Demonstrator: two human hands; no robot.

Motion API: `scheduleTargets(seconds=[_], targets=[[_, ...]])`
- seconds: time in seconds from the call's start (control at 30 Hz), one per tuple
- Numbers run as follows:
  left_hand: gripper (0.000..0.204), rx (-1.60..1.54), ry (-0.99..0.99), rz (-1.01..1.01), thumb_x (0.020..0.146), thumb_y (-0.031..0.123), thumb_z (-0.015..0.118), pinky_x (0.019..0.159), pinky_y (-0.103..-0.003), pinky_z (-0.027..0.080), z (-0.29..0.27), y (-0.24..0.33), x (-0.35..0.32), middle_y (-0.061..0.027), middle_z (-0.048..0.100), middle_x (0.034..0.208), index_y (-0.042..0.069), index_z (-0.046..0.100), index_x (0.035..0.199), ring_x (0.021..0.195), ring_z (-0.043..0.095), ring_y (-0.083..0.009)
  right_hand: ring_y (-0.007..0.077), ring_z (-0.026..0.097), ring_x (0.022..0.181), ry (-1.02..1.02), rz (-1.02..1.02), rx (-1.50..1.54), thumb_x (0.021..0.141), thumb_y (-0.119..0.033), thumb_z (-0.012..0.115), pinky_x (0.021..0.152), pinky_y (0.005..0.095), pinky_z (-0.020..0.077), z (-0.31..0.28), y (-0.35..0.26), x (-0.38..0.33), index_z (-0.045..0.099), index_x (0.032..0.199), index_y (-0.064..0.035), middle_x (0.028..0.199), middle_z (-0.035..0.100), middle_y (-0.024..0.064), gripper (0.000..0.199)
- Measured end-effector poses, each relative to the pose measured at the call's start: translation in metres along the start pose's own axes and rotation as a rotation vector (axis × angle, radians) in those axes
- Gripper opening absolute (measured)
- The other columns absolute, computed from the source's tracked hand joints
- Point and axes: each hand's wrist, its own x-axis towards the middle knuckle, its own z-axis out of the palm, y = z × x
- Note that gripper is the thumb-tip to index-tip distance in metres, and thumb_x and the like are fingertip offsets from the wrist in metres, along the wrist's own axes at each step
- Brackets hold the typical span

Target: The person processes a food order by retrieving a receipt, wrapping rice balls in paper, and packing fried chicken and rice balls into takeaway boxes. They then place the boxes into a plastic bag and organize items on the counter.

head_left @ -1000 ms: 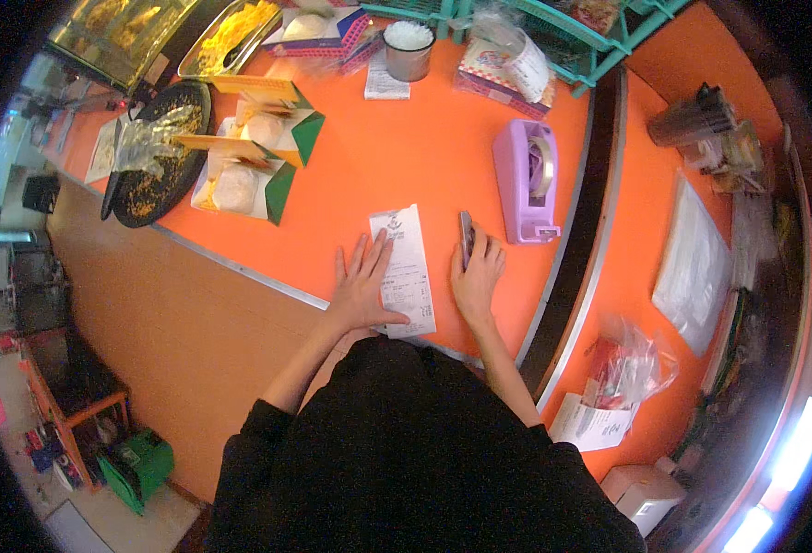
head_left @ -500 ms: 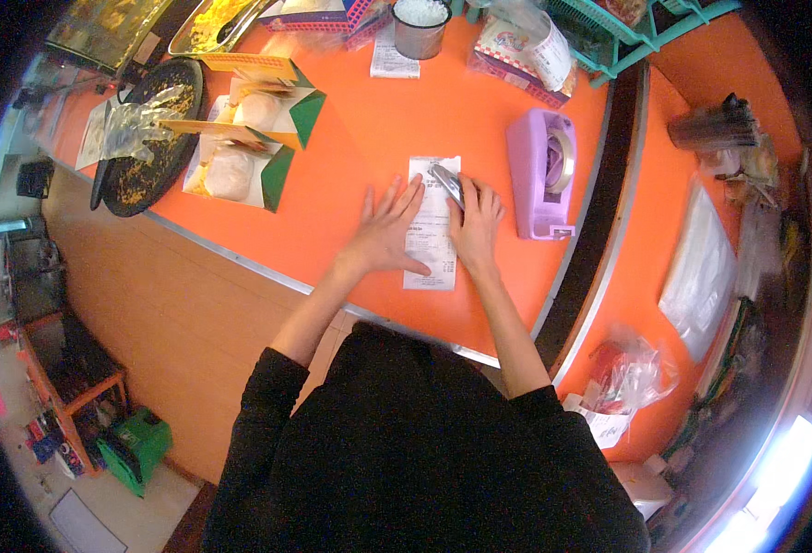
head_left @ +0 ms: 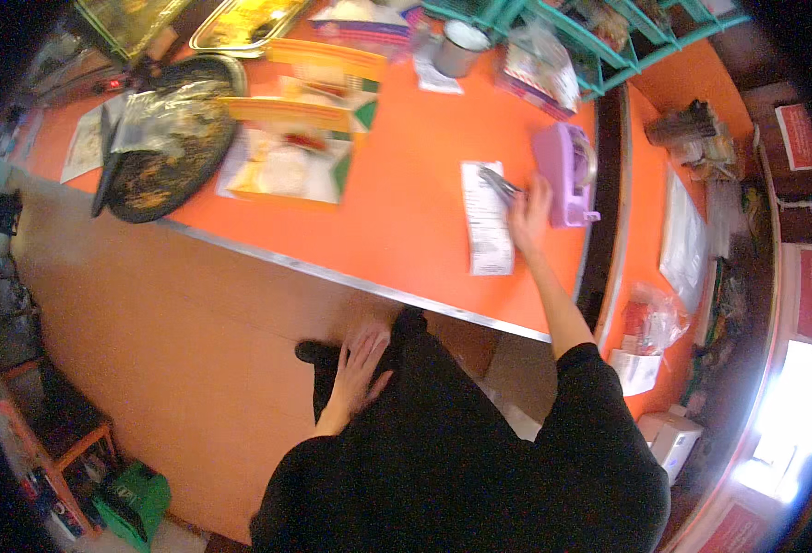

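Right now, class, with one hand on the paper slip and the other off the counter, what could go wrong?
1. Only the right hand touches the paper slip; the left hand rests at the dark clothing, so the slip may slide.
2. The slip's lower end lies near the counter edge and could drop off.
3. The purple tape dispenser stands close beside the right hand and might get knocked.

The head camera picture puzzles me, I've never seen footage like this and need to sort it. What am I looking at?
It comes from a wide lens worn on a person's head, looking down, so edges bend. The dark shape below is their own body. On the orange counter lies a white paper slip. The right hand rests at the slip, holding a small metal tool in its fingers; what kind is too blurred to tell. Beside it stands a purple tape dispenser. The left hand hangs below the counter, against the dark clothes. Farther off is a dark round tray.
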Motion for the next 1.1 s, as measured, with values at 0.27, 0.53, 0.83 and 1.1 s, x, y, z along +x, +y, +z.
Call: scheduleTargets(seconds=[0.27, 0.53, 0.83, 1.1], targets=[[0.042, -0.650, 0.649, -0.739, 0.081, 0.008, 0.058, 0.095, -0.037, 0.037, -0.033, -0.247, -0.256, -0.0173, 0.049, 0.120, 0.001, 0.046, 0.121, 0.110, 0.047, -0.0278, 0.0290, 0.056, 0.084, 0.177, 0.519, -0.202, 0.090, -0.036, 0.042, 0.074, 0.0394, 0.0432, -0.044, 0.005, -0.157, 0.055, 0.098, 0.0009, 0.094, 0.060, 0.0170, 0.040], [0.040, -1.046, 1.200, -0.905, 0.076, 0.000, 0.065, 0.073, -0.028, 0.050, -0.147, -0.473, -0.412, -0.0135, 0.065, 0.086, 0.000, 0.050, 0.113, 0.078, 0.063, -0.0186, 0.0287, 0.058, 0.087, -0.802, 0.704, -0.178, 0.077, -0.029, 0.056, 0.077, 0.0390, 0.0450, 0.253, -0.195, -0.291, 0.056, 0.101, 0.0001, 0.096, 0.061, 0.0167, 0.038], [0.043, -1.319, 2.005, -0.985, 0.072, 0.001, 0.066, 0.076, -0.033, 0.051, -0.216, -0.593, -0.564, -0.0193, 0.063, 0.097, -0.003, 0.049, 0.112, 0.081, 0.062, -0.0215, 0.0284, 0.060, 0.091, -1.277, -0.631, 0.333, 0.062, -0.021, 0.071, 0.081, 0.0385, 0.0472, 0.636, -0.827, -0.134, 0.057, 0.105, -0.0007, 0.099, 0.062, 0.0164, 0.050], [0.040, -1.331, 1.156, -1.065, 0.076, 0.005, 0.062, 0.075, -0.033, 0.050, -0.369, -0.818, -0.552, -0.0173, 0.062, 0.098, -0.001, 0.049, 0.114, 0.083, 0.061, -0.0207, 0.0191, 0.059, 0.085, -1.384, 0.055, 1.016, 0.070, -0.006, 0.067, 0.067, 0.0336, 0.0526, 0.628, -1.030, -0.195, 0.056, 0.110, -0.0022, 0.100, 0.060, 0.0095, 0.041]])
